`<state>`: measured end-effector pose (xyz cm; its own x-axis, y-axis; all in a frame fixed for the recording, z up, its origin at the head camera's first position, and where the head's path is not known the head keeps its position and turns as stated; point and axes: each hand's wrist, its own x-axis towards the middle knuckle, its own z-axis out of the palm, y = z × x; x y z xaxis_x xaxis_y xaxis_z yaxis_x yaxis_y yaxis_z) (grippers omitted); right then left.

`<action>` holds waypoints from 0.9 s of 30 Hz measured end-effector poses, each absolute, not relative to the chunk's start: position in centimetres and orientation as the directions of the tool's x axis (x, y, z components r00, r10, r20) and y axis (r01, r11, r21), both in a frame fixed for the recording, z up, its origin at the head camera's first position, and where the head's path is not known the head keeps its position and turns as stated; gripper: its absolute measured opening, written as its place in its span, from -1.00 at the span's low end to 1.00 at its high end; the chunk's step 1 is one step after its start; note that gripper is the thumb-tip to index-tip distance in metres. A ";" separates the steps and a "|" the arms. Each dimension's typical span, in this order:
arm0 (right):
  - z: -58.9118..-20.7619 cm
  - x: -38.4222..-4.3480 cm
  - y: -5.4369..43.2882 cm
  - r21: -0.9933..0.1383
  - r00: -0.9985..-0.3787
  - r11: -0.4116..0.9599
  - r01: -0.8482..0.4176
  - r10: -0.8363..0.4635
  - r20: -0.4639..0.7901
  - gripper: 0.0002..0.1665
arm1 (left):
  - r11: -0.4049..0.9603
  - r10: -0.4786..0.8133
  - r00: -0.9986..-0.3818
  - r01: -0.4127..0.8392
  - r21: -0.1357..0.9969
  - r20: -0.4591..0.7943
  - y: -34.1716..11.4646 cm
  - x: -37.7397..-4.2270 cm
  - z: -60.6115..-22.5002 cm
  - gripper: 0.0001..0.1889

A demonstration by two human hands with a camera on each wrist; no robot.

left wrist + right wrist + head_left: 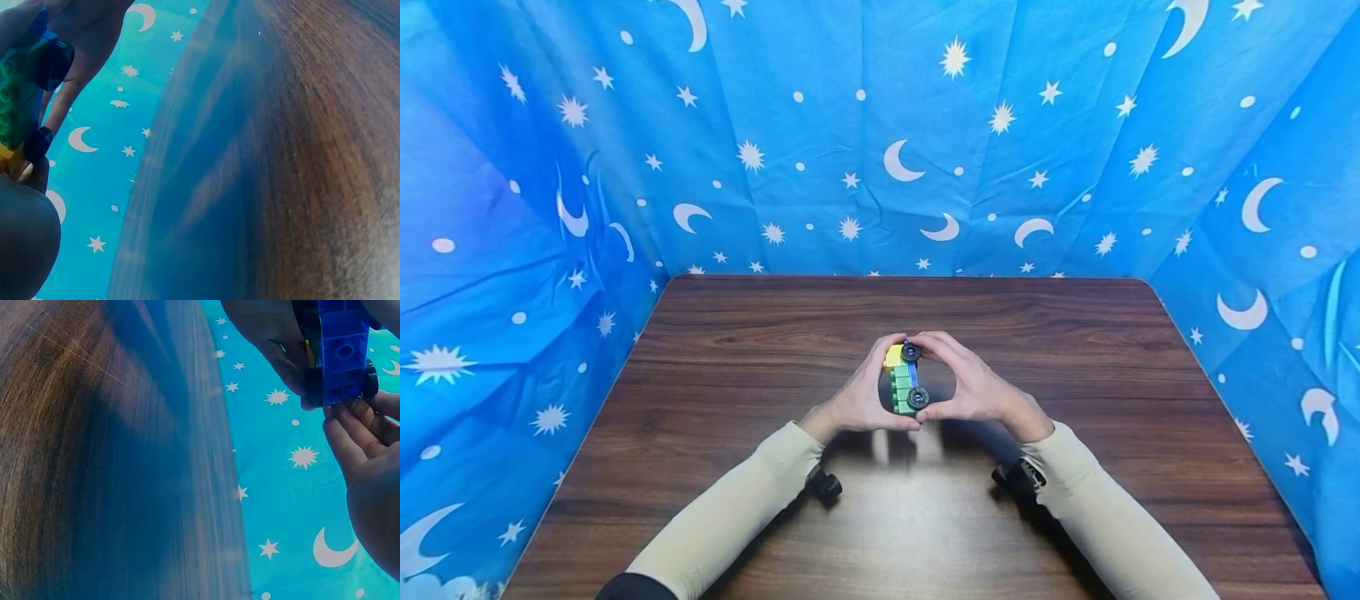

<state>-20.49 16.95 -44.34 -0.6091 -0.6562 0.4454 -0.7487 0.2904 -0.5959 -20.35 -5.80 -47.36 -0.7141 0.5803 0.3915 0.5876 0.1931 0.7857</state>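
Note:
A toy car built of bricks is held up over the table between both hands, on its side in the head view, with green and yellow bricks to the left and black wheels to the right. My left hand grips it by its two ends, thumb at the near end and fingers at the far end. From the other side, the thumb and fingertips of my right hand pinch the same ends beside the wheels. In the right wrist view the car's blue base shows its hollow underside. Green studs face the left wrist camera.
A brown wood-grain table lies under the hands. Blue cloth with white moons and stars stands around its back and sides. Dark wrist cameras, such as the left one, hang beneath the pale sleeves.

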 end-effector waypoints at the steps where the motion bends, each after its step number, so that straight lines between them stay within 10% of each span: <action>1: -44.3 -20.5 17.0 -0.600 -0.608 0.286 -0.747 -0.657 0.445 0.24 | 0.196 0.580 -0.716 0.585 0.787 0.388 -5.8 -20.4 -47.4 0.29; 27: -43.8 -20.6 17.6 -0.595 -0.614 0.322 -0.736 -0.687 0.387 0.19 | 0.267 0.570 -0.750 0.554 0.788 0.334 -5.5 -20.3 -46.9 0.29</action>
<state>-20.61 17.58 -43.83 -0.6143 -0.6874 0.3874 -0.7361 0.3225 -0.5951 -20.27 -5.55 -46.86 -0.7501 0.5705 0.3344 0.5543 0.2666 0.7885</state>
